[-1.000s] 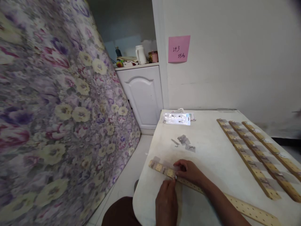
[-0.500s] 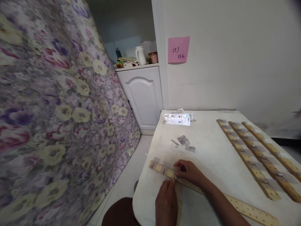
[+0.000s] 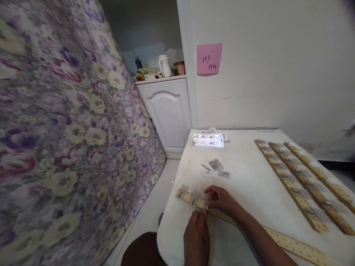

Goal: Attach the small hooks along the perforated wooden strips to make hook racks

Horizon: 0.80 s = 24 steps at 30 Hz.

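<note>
A long pale wooden strip with holes [image 3: 294, 242] lies slantwise on the table, with clear squares bearing small metal hooks along its left end. Over this strip, my left hand [image 3: 197, 234] pinches a small metal hook [image 3: 207, 208] between thumb and fingertips. My right hand [image 3: 222, 200] closes on the same hook from the far side, its index finger bent and thumb low; the clear backing there is mostly hidden by fingers. Farther back lie several loose clear hooks [image 3: 215, 164].
Three wooden strips [image 3: 291, 184] fitted with clear hooks lie at the right of the white table [image 3: 244, 162]. A blister pack [image 3: 208, 140] rests near the back edge. A floral curtain [image 3: 69, 147] hangs at left, beside a white cabinet [image 3: 169, 114].
Both hands stay at the same spot on the strip, with only slight finger shifts. The view has moved a little.
</note>
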### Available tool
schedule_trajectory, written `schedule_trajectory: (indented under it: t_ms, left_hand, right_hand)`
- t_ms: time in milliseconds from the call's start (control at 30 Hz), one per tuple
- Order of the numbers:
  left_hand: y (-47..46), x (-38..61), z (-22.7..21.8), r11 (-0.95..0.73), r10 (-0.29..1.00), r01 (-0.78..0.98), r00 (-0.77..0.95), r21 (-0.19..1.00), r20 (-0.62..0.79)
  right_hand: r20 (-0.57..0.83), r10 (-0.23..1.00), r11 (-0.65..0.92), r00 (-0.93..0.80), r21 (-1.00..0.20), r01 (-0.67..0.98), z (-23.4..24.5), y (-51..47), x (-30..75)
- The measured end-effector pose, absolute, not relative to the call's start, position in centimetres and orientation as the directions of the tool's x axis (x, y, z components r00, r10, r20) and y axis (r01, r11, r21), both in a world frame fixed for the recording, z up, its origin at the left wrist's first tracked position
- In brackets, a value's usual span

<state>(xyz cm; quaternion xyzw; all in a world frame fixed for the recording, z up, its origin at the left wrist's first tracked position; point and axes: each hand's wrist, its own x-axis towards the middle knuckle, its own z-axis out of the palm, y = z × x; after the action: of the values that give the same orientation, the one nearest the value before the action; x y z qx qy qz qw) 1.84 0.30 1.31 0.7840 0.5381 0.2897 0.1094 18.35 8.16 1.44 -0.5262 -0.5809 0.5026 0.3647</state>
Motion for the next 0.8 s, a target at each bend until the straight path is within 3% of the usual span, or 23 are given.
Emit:
schedule_trajectory:
  t_ms: [133,367,800]
  left_hand:
    - [0.4,1.7,1.4,-0.404,0.905,0.756,0.249,0.515,0.344]
    - [0.4,1.3,1.6,-0.413,0.907,0.591,0.200,0.692,0.370]
    - [0.2,1.5,2.1,-0.384,0.917,0.594,0.161,0.707,0.364]
  right_hand:
    - [-0.109,0.982,-0.063,-0.157,-0.960,0.272,1.7,8.1,18.3]
    - [-0.076,0.987,-0.037,-0.140,-0.965,0.261,1.8,7.7,18.8]
    - [-0.048,0.992,-0.018,-0.115,-0.968,0.251,1.5,7.3,19.5]
